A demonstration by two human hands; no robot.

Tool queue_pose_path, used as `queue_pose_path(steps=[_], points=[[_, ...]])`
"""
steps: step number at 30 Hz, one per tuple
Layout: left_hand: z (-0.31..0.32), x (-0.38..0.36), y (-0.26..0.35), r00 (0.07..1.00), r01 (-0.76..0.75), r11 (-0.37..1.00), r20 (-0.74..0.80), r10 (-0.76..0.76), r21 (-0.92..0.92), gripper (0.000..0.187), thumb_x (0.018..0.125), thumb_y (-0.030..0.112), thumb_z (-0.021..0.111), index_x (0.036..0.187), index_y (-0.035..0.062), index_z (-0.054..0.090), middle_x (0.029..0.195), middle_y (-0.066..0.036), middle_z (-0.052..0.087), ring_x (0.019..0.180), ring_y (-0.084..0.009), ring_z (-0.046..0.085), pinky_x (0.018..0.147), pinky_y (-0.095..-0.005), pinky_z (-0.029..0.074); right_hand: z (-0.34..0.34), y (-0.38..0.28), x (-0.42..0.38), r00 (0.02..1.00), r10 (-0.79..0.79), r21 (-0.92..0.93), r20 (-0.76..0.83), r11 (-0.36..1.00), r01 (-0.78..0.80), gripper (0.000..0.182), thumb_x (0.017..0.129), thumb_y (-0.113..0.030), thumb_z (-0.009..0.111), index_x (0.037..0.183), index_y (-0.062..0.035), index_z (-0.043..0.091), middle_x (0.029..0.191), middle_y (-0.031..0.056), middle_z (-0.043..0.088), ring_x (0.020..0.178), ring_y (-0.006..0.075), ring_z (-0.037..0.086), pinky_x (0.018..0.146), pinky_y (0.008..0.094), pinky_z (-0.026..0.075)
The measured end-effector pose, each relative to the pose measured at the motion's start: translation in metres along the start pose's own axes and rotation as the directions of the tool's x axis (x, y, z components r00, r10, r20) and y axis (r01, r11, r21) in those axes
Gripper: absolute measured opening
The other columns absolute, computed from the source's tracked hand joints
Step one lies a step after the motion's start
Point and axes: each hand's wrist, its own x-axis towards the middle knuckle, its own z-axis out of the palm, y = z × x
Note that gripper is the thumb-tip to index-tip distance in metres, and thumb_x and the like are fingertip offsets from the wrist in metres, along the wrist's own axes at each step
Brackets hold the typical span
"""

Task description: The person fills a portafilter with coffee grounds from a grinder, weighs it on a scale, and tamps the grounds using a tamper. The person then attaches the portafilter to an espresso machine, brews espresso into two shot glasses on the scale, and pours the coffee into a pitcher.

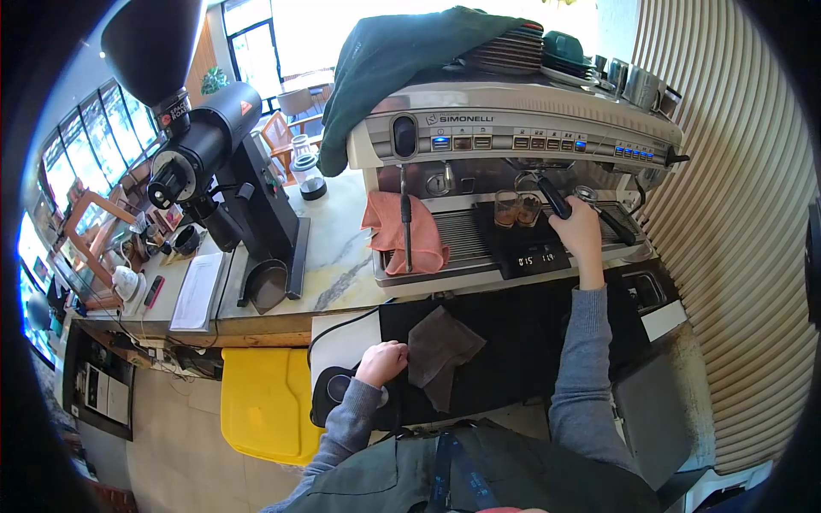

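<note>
My right hand (578, 231) is closed at the end of the black handle of a portafilter (554, 197), which is locked into the espresso machine (513, 115). Below the spout, two small glasses (506, 210) with brown coffee in them stand on a black scale (522, 248) with lit digits. A second portafilter (614, 224) sits to the right of this hand. My left hand (382, 363) is curled at the counter's front, right beside a dark grey cloth (440, 350); whatever its fingers hold, if anything, is hidden. A round dark tool (339, 387) lies just below it.
A pink cloth (402, 231) lies on the drip tray around the steam wand (405, 218). Left of the machine stands a black grinder (248, 188). Plates (509, 51) and a green cloth (385, 64) are on top of the machine. A yellow bin (265, 406) is below the counter.
</note>
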Motion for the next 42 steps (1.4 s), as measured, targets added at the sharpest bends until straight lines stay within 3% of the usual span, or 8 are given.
queue_pose_path(steps=[12, 14, 23, 42], points=[[-0.0007, 0.0000, 0.0008, 1.000, 0.004, 1.000, -0.007, -0.004, -0.002, 0.015, 0.080, 0.021, 0.055, 0.081, 0.0107, 0.065, 0.081, -0.012, 0.064, 0.079, -0.0319, 0.064, 0.069, -0.0432, 0.051, 0.0008, 0.0010, -0.0005, 0.998, -0.048, 0.000, -0.045, 0.999, 0.048, 0.035, 0.069, -0.022, 0.067, 0.095, 0.0023, 0.064, 0.080, 0.0253, 0.064, 0.081, 0.0415, 0.063, 0.073, 0.0458, 0.050], [0.0017, 0.0003, -0.0010, 1.000, -0.003, 1.000, -0.026, 0.003, 0.000, 0.014, 0.080, 0.021, 0.055, 0.080, 0.0107, 0.065, 0.080, -0.011, 0.063, 0.078, -0.0321, 0.063, 0.068, -0.0433, 0.051, -0.0008, 0.0001, 0.0013, 1.000, 0.005, -0.004, 0.026, 1.000, -0.005, 0.036, 0.069, -0.022, 0.067, 0.095, 0.0020, 0.064, 0.081, 0.0254, 0.064, 0.082, 0.0412, 0.063, 0.073, 0.0459, 0.050], [0.0017, 0.0002, -0.0011, 1.000, -0.009, 1.000, -0.012, 0.009, 0.003, 0.014, 0.080, 0.021, 0.055, 0.076, 0.0100, 0.062, 0.077, -0.011, 0.062, 0.077, -0.0318, 0.063, 0.066, -0.0436, 0.051, 0.0002, 0.0020, 0.0025, 0.999, 0.016, -0.018, 0.044, 1.000, -0.015, 0.040, 0.069, -0.022, 0.067, 0.100, 0.0027, 0.064, 0.087, 0.0255, 0.065, 0.086, 0.0407, 0.063, 0.076, 0.0455, 0.050], [0.0010, 0.0009, -0.0011, 1.000, -0.002, 1.000, 0.000, 0.002, 0.018, 0.015, 0.080, 0.021, 0.055, 0.082, 0.0107, 0.066, 0.081, -0.011, 0.064, 0.079, -0.0308, 0.064, 0.069, -0.0418, 0.052, -0.0024, -0.0025, 0.0003, 1.000, 0.001, 0.002, 0.021, 1.000, -0.001, 0.040, 0.069, -0.022, 0.067, 0.099, 0.0035, 0.064, 0.086, 0.0255, 0.065, 0.086, 0.0406, 0.064, 0.076, 0.0455, 0.050]])
